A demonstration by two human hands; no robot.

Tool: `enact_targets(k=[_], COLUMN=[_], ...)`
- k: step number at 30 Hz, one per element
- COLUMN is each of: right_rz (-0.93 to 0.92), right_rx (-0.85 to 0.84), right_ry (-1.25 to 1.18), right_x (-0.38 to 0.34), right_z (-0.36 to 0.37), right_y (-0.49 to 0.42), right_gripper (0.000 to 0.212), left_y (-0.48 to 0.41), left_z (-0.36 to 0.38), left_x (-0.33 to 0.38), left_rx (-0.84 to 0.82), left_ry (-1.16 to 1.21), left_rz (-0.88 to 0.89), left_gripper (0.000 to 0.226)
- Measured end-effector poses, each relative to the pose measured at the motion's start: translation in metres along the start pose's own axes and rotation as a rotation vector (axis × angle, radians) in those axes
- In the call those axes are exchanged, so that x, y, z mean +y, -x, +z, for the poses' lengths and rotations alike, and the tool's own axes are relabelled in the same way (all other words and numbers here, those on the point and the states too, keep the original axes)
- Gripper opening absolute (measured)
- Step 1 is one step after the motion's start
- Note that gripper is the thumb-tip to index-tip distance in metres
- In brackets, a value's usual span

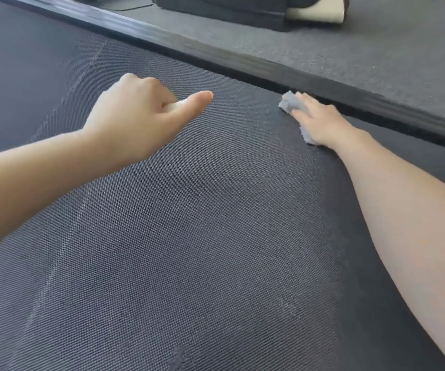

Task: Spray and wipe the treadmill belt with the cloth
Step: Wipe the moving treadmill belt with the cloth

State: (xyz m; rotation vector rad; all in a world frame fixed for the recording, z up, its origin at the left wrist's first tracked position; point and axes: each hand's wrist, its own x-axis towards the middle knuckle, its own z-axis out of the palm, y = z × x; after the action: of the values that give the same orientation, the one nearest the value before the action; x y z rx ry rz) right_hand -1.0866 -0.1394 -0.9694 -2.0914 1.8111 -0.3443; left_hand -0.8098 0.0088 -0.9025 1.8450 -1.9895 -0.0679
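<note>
The left hand is reaching over the treadmill belt, fingers curled, thumb out; whether it is gripping anything cannot be told. The right hand, fingers flat, is pressing the grey cloth onto the belt beside the side rail.

This looks like a gym or exercise room: a black woven treadmill belt with its side rail, standing on dark speckled rubber flooring.

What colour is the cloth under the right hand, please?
Light blue-grey. The cloth shows best in the head view, under the right hand.
</note>
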Motion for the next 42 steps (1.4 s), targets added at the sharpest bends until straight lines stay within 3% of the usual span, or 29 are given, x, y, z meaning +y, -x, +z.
enact_targets(k=[8,18,27,33,42], right_rz=[-0.102,-0.719,-0.978,-0.962,-0.476], right_rx=[-0.018,-0.161,-0.278,-0.273,-0.135], right_ry=[0.063,-0.013,0.026,0.063,0.066], right_x=[-0.027,-0.110,-0.102,-0.064,0.006], right_z=[0.011,0.072,0.084,0.066,0.028], right_y=[0.044,0.242,0.330,0.333,0.204], right_gripper=[0.052,0.053,0.050,0.050,0.049], left_y=[0.016,0.050,0.080,0.088,0.104], left_z=[-0.021,-0.040,-0.053,-0.051,-0.070], left_x=[0.010,0.020,0.019,0.023,0.030], left_rx=[0.016,0.038,0.037,0.019,-0.080], left_ry=[-0.008,0.025,0.027,0.025,0.050], left_rz=[-0.009,-0.029,-0.032,-0.023,-0.025], left_gripper=[0.093,0.098,0.093,0.090,0.082])
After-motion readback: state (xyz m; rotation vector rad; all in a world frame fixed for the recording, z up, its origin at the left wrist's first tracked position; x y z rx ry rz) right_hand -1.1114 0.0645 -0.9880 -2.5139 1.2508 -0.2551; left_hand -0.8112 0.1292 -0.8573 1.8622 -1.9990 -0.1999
